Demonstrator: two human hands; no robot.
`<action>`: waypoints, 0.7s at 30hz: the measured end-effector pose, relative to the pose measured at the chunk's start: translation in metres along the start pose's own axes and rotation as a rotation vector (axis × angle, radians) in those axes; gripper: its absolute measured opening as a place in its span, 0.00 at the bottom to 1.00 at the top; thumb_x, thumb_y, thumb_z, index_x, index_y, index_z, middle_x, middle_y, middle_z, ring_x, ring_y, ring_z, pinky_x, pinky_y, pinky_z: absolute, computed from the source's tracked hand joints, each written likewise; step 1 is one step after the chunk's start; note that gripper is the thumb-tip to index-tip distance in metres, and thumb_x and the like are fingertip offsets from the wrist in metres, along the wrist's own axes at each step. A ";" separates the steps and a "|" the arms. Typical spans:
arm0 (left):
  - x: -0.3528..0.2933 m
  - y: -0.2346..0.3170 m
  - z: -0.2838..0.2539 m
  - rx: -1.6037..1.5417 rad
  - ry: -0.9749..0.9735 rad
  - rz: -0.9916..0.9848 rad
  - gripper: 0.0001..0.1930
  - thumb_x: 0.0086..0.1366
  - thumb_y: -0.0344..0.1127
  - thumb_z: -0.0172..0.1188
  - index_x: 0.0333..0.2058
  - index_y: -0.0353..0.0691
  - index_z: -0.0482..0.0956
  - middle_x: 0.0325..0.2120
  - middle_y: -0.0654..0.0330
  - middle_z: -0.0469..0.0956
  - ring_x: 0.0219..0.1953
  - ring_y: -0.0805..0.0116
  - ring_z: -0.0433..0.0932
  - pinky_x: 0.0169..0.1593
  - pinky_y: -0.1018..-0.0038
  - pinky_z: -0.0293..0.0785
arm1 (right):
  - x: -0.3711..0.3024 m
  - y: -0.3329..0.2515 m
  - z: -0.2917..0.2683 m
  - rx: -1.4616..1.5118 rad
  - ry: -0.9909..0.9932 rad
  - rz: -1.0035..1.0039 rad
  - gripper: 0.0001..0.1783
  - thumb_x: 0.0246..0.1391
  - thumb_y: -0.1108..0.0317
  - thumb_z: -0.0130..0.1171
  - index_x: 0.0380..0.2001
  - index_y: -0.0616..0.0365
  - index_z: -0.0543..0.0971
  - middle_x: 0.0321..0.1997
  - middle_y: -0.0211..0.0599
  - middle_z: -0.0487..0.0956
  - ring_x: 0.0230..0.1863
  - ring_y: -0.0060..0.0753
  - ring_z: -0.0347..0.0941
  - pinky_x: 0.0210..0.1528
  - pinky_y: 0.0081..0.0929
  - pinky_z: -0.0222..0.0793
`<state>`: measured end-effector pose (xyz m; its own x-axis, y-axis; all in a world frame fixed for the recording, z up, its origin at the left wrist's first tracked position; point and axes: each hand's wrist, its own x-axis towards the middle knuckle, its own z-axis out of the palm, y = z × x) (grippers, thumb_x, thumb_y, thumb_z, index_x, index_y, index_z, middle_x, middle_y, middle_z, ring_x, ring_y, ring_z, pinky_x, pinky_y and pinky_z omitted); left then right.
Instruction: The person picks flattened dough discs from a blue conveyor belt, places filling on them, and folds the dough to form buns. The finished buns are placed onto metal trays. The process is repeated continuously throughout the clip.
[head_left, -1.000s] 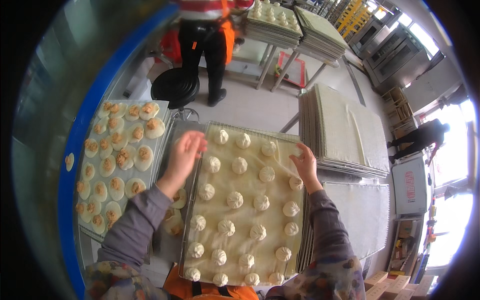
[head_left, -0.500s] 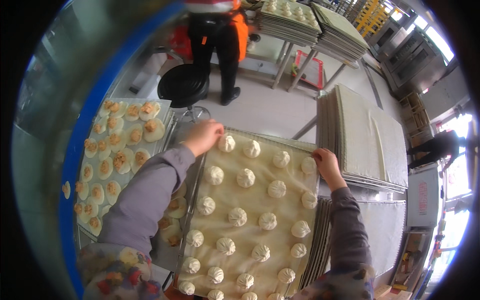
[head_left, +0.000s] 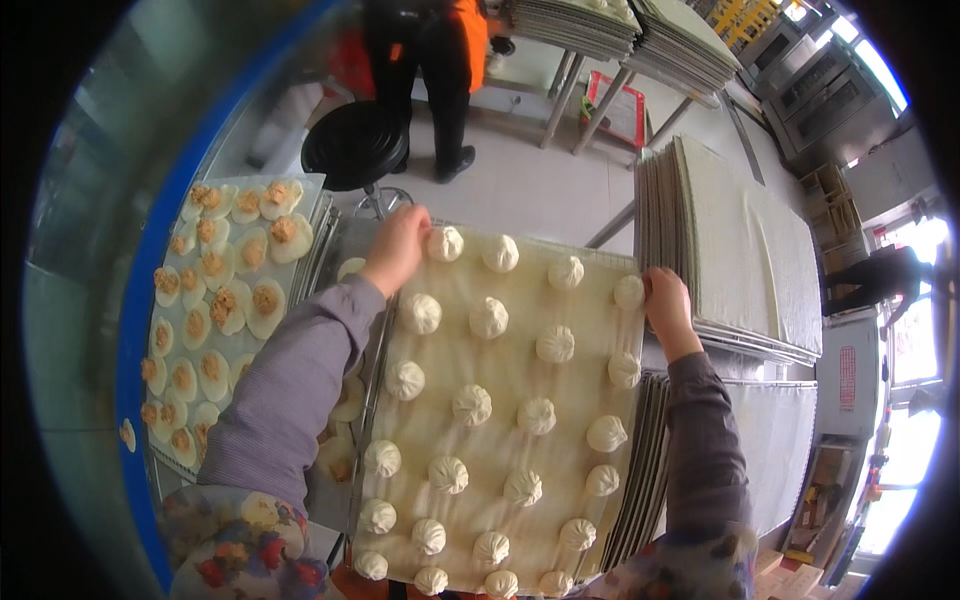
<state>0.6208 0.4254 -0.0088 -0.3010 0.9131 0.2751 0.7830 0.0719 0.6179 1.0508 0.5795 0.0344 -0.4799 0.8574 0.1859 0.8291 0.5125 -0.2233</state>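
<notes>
In front of me lies a beige liner cloth [head_left: 515, 380] with rows of pleated white buns [head_left: 489, 318], spread over a wire-edged tray [head_left: 500, 232]. At its far left corner my left hand [head_left: 397, 250] is closed, fingers pinching the cloth's edge beside a bun. My right hand [head_left: 668, 305] is closed on the cloth's far right edge, close to the corner bun. The fingertips of both hands are partly hidden.
On the left, a tray holds flat dough rounds [head_left: 228, 308] topped with filling, beside a blue table edge [head_left: 135, 340]. Cloth-covered tray stacks [head_left: 750, 250] stand on the right. Beyond are a black stool [head_left: 352, 145] and a person [head_left: 440, 80] in dark trousers.
Both hands have moved slightly away from me, the right one also a little rightward. The cloth's far edge and the buns near it have shifted with them.
</notes>
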 end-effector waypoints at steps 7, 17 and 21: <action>-0.003 0.035 -0.028 0.024 0.240 0.171 0.15 0.60 0.27 0.64 0.46 0.39 0.74 0.42 0.55 0.76 0.44 0.56 0.76 0.47 0.64 0.73 | 0.001 -0.064 -0.029 0.014 0.149 -0.191 0.22 0.56 0.76 0.56 0.54 0.52 0.78 0.50 0.40 0.79 0.54 0.48 0.74 0.56 0.42 0.72; -0.003 0.108 0.027 0.126 -0.270 0.356 0.21 0.58 0.28 0.66 0.52 0.42 0.79 0.50 0.57 0.75 0.51 0.53 0.75 0.57 0.63 0.72 | -0.004 -0.131 0.007 0.369 -0.049 -0.177 0.22 0.47 0.75 0.67 0.48 0.54 0.80 0.54 0.37 0.77 0.54 0.49 0.74 0.55 0.43 0.72; -0.011 0.109 0.018 -0.018 -0.217 0.357 0.20 0.57 0.26 0.66 0.50 0.44 0.80 0.47 0.58 0.75 0.50 0.56 0.76 0.54 0.64 0.75 | -0.017 -0.126 0.025 0.264 -0.015 -0.271 0.24 0.45 0.77 0.67 0.49 0.53 0.80 0.53 0.36 0.78 0.54 0.48 0.74 0.55 0.41 0.73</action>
<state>0.7194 0.4302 0.0426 0.1106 0.9430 0.3140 0.8074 -0.2695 0.5248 0.9477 0.5015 0.0351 -0.6775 0.6887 0.2582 0.5701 0.7135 -0.4073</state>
